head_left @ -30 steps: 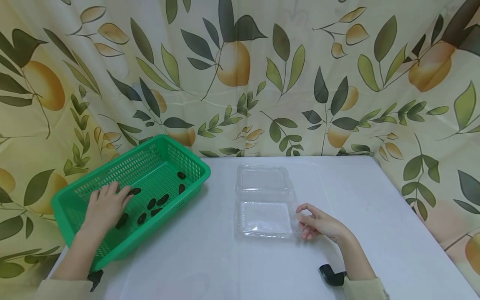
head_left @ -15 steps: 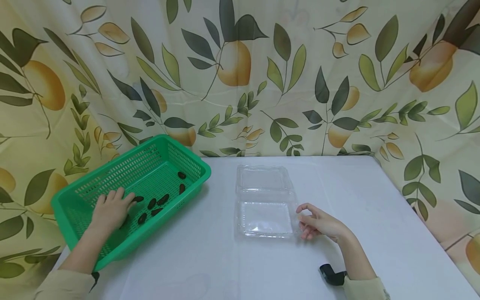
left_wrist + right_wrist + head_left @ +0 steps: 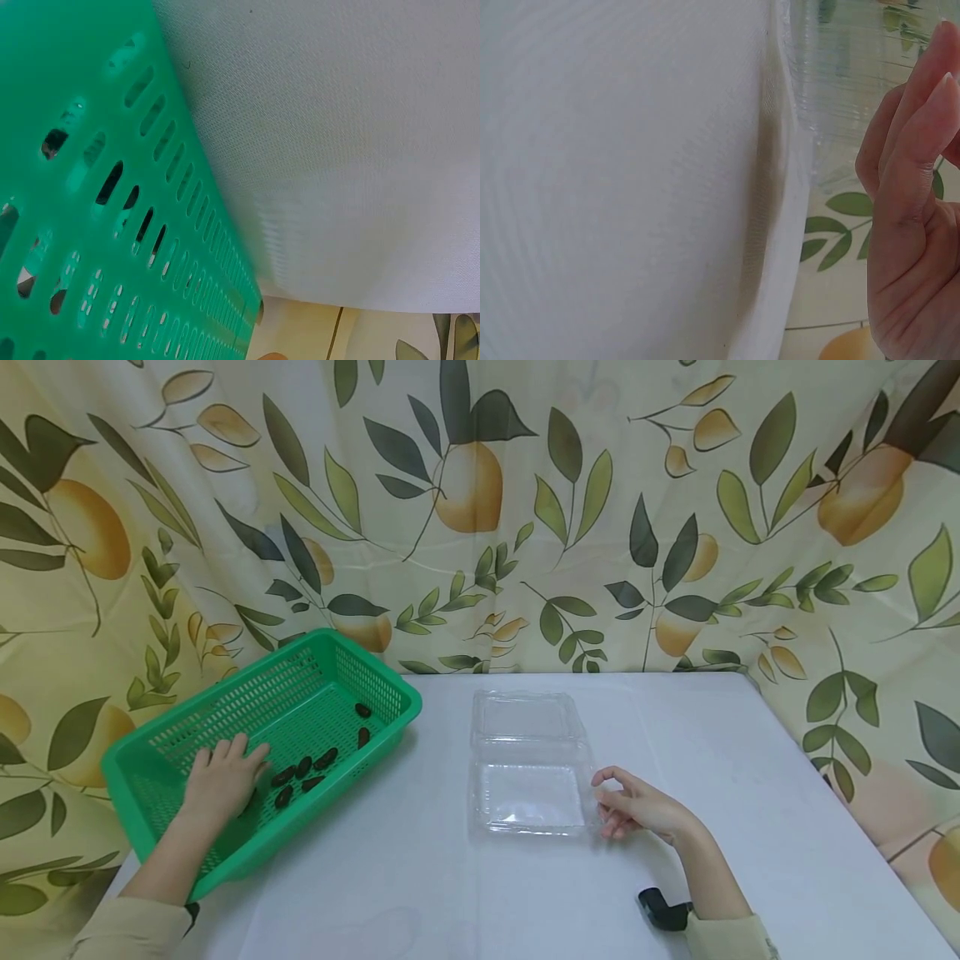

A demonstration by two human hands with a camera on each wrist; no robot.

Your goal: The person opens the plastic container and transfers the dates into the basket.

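A green plastic basket (image 3: 262, 852) stands at the left with several dark brown oval pieces (image 3: 326, 759) on its floor; they resemble dates, but their kind is unclear. My left hand (image 3: 219, 785) reaches down inside it. The fingertips are hidden, so any grip there does not show. One dark piece (image 3: 283, 777) lies just right of the thumb. In mid-table, a clear plastic clamshell box (image 3: 531, 793) lies with its lid (image 3: 525, 717) folded back. My right hand (image 3: 645, 810) is at the box's right edge, fingers loosely bent, with no firm grip visible.
A white cloth (image 3: 420, 877) covers the table, and a patterned curtain (image 3: 480, 568) hangs behind it. A black device (image 3: 664, 911) is beside the right wrist. In the left wrist view, the slotted basket wall (image 3: 112, 225) fills the left side.
The dark piece by my left thumb has moved down and right, toward the other pieces. Earlier, that hand shifted slightly right and down inside the basket. The right hand and box stay in place.
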